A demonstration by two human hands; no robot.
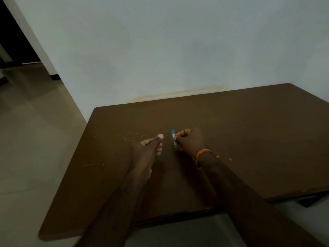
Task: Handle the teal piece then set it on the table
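My right hand (188, 139) hovers over the brown table (249, 139) with its fingers curled, pinching a thin teal stick-like object (173, 138) that stands nearly upright between thumb and fingers. An orange thread band (202, 154) circles that wrist. My left hand (147, 150) lies a short way to the left of the teal object, thumb stretched toward it, fingers loosely extended, holding nothing. A small gap separates the left thumb tip from the teal object.
Small pale crumbs or shavings (128, 138) are scattered on the table left of the hands, with a few specks (230, 159) to the right. A pale wall (160, 50) stands behind the table. Tiled floor (32, 139) lies left, a dark doorway (10, 32) far left.
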